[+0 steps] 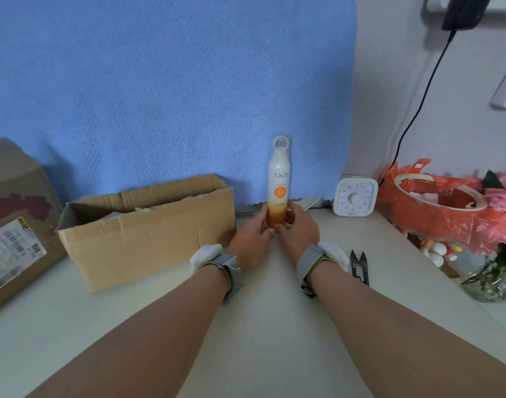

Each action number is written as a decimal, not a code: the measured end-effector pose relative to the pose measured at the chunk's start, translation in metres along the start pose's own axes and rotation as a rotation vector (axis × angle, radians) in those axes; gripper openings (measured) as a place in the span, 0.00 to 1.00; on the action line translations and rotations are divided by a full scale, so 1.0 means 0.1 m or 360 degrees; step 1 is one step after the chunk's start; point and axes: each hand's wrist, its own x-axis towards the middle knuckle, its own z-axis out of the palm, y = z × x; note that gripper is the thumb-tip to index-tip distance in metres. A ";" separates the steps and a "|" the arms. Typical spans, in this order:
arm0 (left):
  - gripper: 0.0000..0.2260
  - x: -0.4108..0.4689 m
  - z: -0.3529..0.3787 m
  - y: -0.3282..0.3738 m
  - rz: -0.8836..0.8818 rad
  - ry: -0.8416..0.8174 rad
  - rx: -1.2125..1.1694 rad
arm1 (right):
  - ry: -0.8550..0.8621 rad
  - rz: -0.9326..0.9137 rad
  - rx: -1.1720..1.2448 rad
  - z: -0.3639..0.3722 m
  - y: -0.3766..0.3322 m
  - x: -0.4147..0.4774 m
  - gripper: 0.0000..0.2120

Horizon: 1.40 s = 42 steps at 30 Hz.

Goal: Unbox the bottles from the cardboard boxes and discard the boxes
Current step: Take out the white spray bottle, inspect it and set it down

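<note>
A tall white and orange spray bottle (279,179) marked "50" stands upright at the back of the table, near the blue cloth. My left hand (253,234) and my right hand (299,229) both wrap around its orange base from either side. An open cardboard box (148,239) lies to the left of my hands, its top flaps up and pale packing visible inside. A second cardboard box (16,222) with a shipping label sits at the far left edge, closed as far as I can see.
Small black snips (359,265) lie on the table just right of my right wrist. A white dial timer (356,199) stands at the back. An orange plastic bag (435,214), pink flowers in a glass vase (493,280) and a hanging black cable (418,104) fill the right side.
</note>
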 end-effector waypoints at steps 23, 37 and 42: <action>0.31 -0.37 -0.12 0.13 -0.0236 -0.0094 0.0248 | -0.0111 0.0087 -0.0137 -0.22 -0.08 -0.33 0.24; 0.20 -1.54 -0.69 0.19 -0.0328 0.0139 0.0256 | -0.0546 -0.0042 -0.0119 -0.44 -0.38 -1.23 0.22; 0.17 -1.65 -1.14 0.13 -0.0619 0.0669 0.0375 | -0.0673 0.0002 0.0022 -0.30 -0.70 -1.10 0.27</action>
